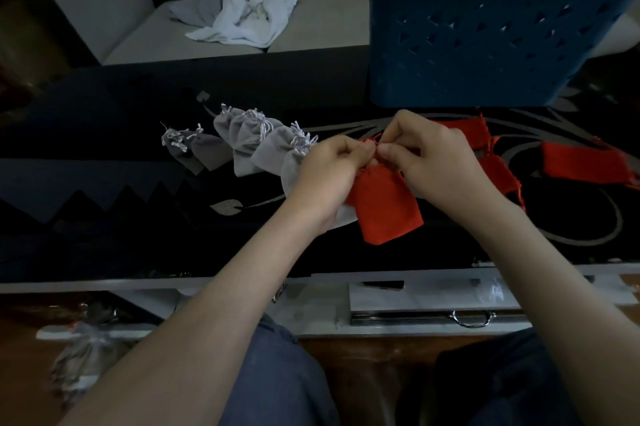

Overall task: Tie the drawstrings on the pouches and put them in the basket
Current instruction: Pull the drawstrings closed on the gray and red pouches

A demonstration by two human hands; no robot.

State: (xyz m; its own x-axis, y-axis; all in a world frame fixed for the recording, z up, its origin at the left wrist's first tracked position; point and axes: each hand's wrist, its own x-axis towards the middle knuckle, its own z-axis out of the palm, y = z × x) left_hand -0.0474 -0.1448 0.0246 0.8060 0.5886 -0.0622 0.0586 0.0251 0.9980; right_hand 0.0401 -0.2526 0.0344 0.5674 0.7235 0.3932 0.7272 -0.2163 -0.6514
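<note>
Both hands are meeting above the middle of the table; the left hand (329, 176) and the right hand (437, 162) are each pinching the thin red drawstring (371, 141) between thumb and forefinger, the other fingers curled in; the fingertips of the two hands are nearly touching.

The drawstring is running out of the gathered mouth of a small red fabric pouch (386, 210); the pouch is hanging or lying just below the hands with its flat bottom pointing toward the near table edge; cannot tell whether it is resting on the dark glass table top with pale leaf pattern (104, 148).

Container: a blue plastic basket with triangular cut-outs (485, 44) is standing at the far right of the table, well apart from the held pouch; its inside is not showing, so its contents cannot be told.

Left of the hands, a row of light grey fabric pouches (249, 145) is lying overlapped, mouths cinched with pale strings; two darker grey pouches (204, 150) are lying at the row's far end.

Right of the hands, three more flat red pouches (585, 162) are lying on the table.

Behind the table, a crumpled white cloth (246, 9) is sitting on a beige sofa (121, 9).
</note>
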